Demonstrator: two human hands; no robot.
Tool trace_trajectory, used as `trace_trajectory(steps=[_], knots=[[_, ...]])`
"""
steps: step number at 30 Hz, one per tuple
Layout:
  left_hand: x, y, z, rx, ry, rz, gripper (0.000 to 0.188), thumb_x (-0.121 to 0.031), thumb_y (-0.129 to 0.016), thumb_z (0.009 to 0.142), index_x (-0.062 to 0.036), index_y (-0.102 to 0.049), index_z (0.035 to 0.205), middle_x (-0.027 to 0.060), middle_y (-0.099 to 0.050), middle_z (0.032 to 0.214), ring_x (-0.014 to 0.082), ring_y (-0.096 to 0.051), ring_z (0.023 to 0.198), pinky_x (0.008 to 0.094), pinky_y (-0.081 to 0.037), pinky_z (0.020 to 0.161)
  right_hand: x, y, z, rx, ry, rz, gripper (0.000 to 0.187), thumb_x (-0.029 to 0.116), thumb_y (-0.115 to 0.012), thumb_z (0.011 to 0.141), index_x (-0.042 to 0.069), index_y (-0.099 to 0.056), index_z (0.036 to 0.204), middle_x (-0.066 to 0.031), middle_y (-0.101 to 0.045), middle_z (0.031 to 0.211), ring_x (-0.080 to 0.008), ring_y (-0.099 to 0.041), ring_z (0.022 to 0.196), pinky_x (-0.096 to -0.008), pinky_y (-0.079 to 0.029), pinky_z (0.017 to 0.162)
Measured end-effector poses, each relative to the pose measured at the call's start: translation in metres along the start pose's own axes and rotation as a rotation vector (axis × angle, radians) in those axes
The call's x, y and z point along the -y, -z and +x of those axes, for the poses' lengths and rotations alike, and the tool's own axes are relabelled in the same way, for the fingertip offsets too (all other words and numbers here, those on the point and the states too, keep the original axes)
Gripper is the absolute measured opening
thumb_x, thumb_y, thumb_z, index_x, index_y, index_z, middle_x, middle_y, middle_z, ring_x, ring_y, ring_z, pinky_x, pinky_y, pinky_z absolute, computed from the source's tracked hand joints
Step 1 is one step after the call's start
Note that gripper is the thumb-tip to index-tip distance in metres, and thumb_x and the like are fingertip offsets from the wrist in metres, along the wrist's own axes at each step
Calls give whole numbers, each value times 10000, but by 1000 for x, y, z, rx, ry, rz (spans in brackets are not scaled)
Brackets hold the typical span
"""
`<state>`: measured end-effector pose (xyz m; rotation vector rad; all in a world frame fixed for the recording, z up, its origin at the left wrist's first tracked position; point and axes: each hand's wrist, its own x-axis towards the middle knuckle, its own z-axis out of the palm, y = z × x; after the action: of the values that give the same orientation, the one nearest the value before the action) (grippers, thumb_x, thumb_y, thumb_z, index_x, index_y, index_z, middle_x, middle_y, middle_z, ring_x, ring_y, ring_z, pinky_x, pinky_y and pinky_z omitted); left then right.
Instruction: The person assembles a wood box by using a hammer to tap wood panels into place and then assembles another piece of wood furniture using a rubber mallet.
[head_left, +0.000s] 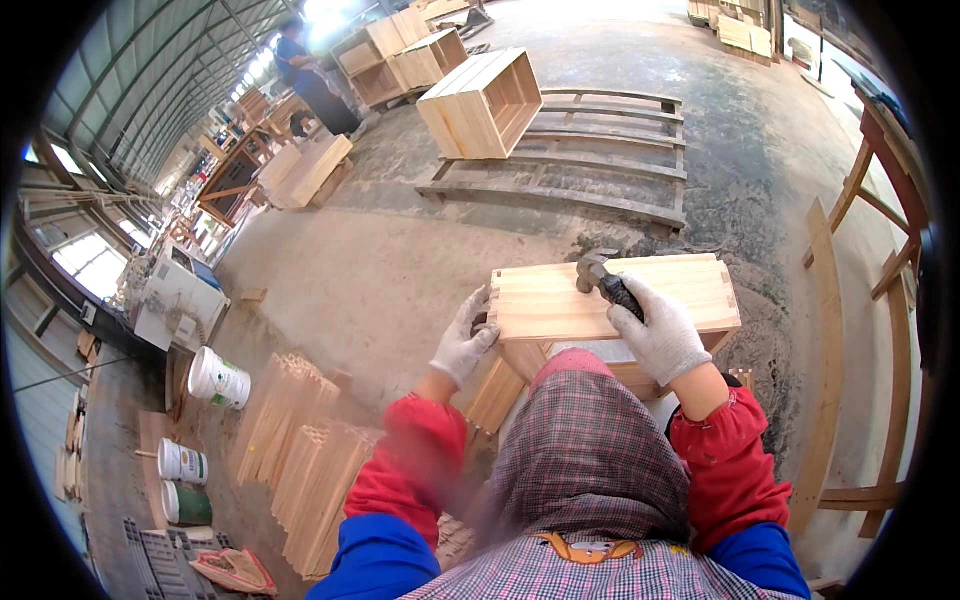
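Note:
A pale wooden box frame (pixel 540 300) with finger-jointed corners stands in front of me, one board facing up. My right hand (pixel 660 330), in a white glove, is closed round the dark handle of a claw hammer (pixel 596 276). The hammer's metal head is over the top board; I cannot tell whether it touches. My left hand (pixel 463 342), also gloved, is at the box's left end with its fingers curled. Between its thumb and fingers shows a small dark object (pixel 481 322), too hidden to name. Part of the box is behind my apron-covered lap.
Slatted pallets (pixel 600 165) lie ahead, with a finished wooden box (pixel 470 110) on them. Stacks of boards (pixel 320 490) and several buckets (pixel 218 380) stand at left. A wooden frame bench (pixel 890 190) is at right. Another person (pixel 315 80) stands far left.

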<state>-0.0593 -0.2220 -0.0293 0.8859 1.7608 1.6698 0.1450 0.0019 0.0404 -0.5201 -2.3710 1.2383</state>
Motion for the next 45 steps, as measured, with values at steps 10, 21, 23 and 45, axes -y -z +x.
trace_trajectory(steps=[10,21,23,45], knots=[[-4,18,54,14,74,126,645,-138,-623,859,-45,-309,1415,94,-428,1376,176,-509,1092,297,-408,947,6,-5,-1,54,14,49,358,231,-572,830,31,-552,1126,-247,-612,841,-416,-598,825,-413,-470,712],[3,-1,100,-282,34,116,126,-80,-578,892,-10,-642,976,15,-662,913,103,-572,848,237,-455,804,8,3,1,118,-42,126,329,213,-566,842,22,-553,1110,-225,-599,798,-385,-591,773,-382,-460,701],[3,-1,101,-300,16,129,130,-86,-575,896,-16,-641,983,10,-658,916,101,-560,833,235,-450,797,9,4,2,135,-62,141,314,210,-567,843,22,-556,1095,-213,-593,780,-369,-586,750,-377,-455,689],[12,-52,-10,-229,-114,-155,908,-3,-700,746,-41,-134,1455,129,-351,1399,193,-365,1272,318,-337,1045,10,-5,-1,67,-36,46,326,200,-597,842,21,-567,1112,-180,-594,803,-293,-595,733,-335,-465,693]])
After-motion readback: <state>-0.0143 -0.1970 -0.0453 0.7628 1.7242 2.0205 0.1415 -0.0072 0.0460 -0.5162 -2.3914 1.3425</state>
